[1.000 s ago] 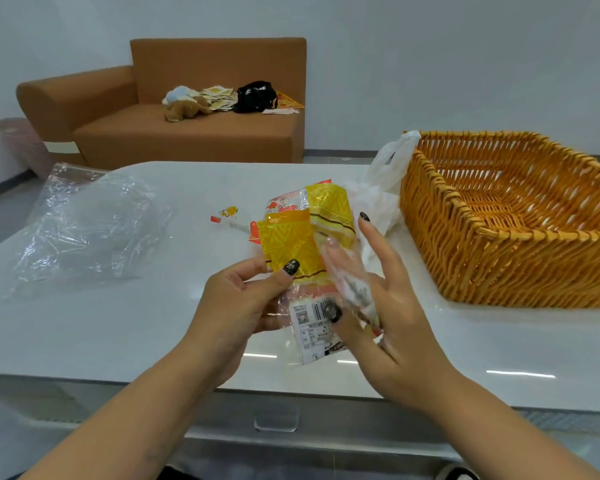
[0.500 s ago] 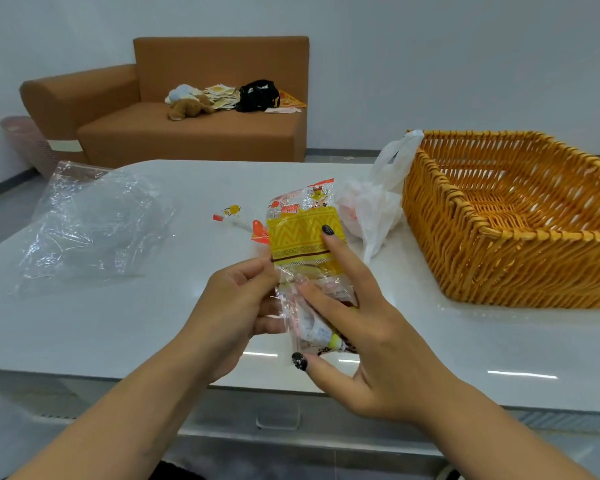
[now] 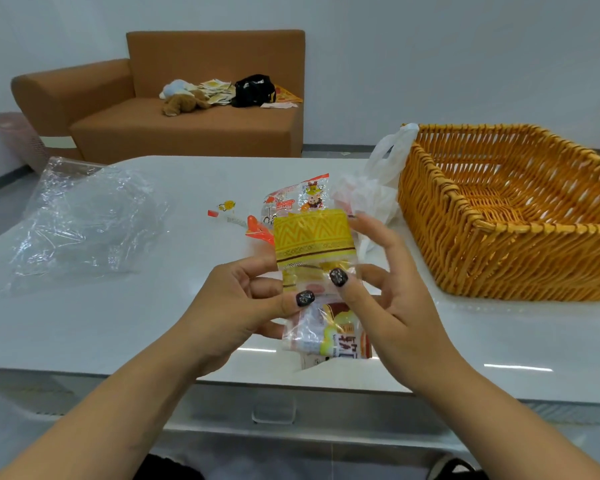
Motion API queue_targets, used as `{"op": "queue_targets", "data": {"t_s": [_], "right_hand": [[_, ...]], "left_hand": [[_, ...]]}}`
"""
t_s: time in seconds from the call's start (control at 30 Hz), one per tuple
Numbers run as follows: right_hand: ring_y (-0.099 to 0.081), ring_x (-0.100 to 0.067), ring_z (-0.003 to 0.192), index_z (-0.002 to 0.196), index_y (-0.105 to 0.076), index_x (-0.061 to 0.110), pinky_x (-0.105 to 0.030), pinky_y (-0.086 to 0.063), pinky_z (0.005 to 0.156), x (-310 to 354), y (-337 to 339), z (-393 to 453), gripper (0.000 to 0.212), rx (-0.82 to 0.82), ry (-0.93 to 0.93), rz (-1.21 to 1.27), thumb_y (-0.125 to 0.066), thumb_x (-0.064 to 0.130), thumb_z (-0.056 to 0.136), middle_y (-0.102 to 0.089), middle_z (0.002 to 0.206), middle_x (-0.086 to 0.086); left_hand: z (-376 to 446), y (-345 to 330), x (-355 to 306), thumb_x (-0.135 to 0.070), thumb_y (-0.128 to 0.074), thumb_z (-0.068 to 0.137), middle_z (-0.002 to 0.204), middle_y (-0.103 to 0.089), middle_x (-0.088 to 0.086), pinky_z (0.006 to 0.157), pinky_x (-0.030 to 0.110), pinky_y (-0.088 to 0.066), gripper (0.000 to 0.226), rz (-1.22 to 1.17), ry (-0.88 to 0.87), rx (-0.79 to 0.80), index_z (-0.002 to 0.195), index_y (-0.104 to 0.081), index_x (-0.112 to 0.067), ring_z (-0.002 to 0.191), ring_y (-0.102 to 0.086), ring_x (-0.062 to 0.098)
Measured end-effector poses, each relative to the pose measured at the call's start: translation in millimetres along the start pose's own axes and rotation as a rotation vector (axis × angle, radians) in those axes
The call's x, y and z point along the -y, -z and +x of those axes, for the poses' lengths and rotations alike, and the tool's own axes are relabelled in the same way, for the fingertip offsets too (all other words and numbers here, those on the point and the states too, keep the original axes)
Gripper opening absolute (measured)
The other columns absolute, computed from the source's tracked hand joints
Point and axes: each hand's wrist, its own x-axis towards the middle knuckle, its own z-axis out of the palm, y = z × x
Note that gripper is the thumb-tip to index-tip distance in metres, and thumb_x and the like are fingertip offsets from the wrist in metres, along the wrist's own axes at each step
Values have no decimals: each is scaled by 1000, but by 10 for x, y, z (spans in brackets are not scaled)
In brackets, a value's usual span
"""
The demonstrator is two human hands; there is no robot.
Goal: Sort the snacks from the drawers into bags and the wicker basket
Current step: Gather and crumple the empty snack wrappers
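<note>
- Crinkly plastic, all of it: the snacks (image 3: pixel 314 251) are a small stack of cellophane packets, held up over the near edge of the table (image 3: pixel 136 323).
- Her left hand (image 3: pixel 236 306) pinches the stack's lower left side, thumb laid across the front.
- Her right hand (image 3: pixel 392 299) grips the right side, thumb on the front, the other fingers curled behind.
- I'd judge the packets light and soft, and slick against one another, so a loose hold would likely let one slide out of the stack.
- Best hold, I'd say, is across the middle with thumb in front and fingers behind, or by the flat sealed ends. A hard squeeze might crush what is inside.
- One more packet (image 3: pixel 226 213) lies flat on the table beyond her hands.
- A clear bag (image 3: pixel 80 220) lies crumpled to the left, a white bag (image 3: pixel 378 188) leans on the basket (image 3: pixel 492 251) to the right.
- Nothing shows inside the basket from here.
</note>
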Motion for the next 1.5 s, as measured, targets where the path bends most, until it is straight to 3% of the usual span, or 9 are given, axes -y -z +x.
{"op": "queue_targets", "data": {"t_s": [0.17, 0.33, 0.5, 0.7, 0.87, 1.0, 1.2, 1.37, 1.5], "right_hand": [[-67, -3, 89, 105, -66, 29, -24, -54, 80, -53, -45, 68, 64, -166, -213, -94, -28, 76, 86, -71, 99, 11], [-65, -13, 67, 78, -72, 10, -34, -51, 63, -86, -117, 113, 65, -229, -164, -244, -30, 58, 89, -71, 71, -2], [-64, -1, 62, 71, -70, 17, -11, -43, 51, -68, -118, 174, 46, -304, -121, -186, -42, 47, 91, -69, 64, 11], [-59, -1, 54, 62, -61, 23, -8, -36, 47, -102, -171, 197, 39, -398, -77, -196, -49, 34, 97, -61, 53, 12], [-62, 0, 58, 70, -68, 15, -10, -43, 49, -111, -183, 204, 41, -421, -126, -213, -50, 41, 95, -66, 61, 9], [-71, -20, 76, 82, -72, 8, -41, -59, 69, -143, -142, 240, 56, -284, -247, -73, -50, 59, 82, -74, 77, -3], [-73, -24, 85, 102, -70, 18, -43, -57, 72, -53, 92, 303, 34, 98, -375, 184, -68, 34, 73, -76, 95, -3], [-73, -22, 81, 96, -72, 19, -32, -59, 66, -50, 101, 253, 20, 53, -255, 74, -69, 3, 84, -76, 89, -2], [-73, -18, 79, 96, -72, 20, -29, -58, 62, -40, 97, 239, 20, 18, -246, 115, -69, 5, 84, -77, 89, -1]], "left_hand": [[-26, -137, 21, 1, -75, 77, 81, -77, 6, 56, 26, -56, 41, 108, -44, -11, 104, -68, -29, 71, -74, 23], [-32, -182, 52, 1, -74, 78, 84, -78, 2, 65, 34, -62, 42, 141, -56, -30, 107, -66, -30, 76, -75, 22], [-41, -216, 64, -8, -72, 84, 90, -78, -3, 67, 30, -61, 37, 74, 25, -29, 115, -61, -25, 82, -75, 17], [-91, -261, 95, -33, -60, 87, 97, -76, -12, 75, 22, -58, 27, 22, 114, 103, 113, -64, -28, 91, -72, 8], [-83, -268, 133, -16, -56, 96, 100, -76, -5, 71, 26, -59, 26, 81, 108, 151, 119, -58, -30, 90, -74, 14], [-77, -262, 164, -1, -53, 97, 92, -77, 3, 62, 32, -60, 32, 154, 59, 82, 114, -58, -28, 79, -75, 22], [-66, -114, 75, -6, -56, 96, 93, -77, 5, 56, 25, -56, 29, 106, 101, 143, 121, -59, -21, 79, -75, 19], [-107, -103, 80, -11, -58, 93, 94, -77, 7, 55, 20, -52, 29, 97, 92, 199, 122, -59, -17, 76, -74, 18], [-108, -86, 64, -13, -59, 90, 95, -77, 8, 54, 22, -54, 30, 28, 112, 225, 120, -60, -17, 76, -74, 20]]}}
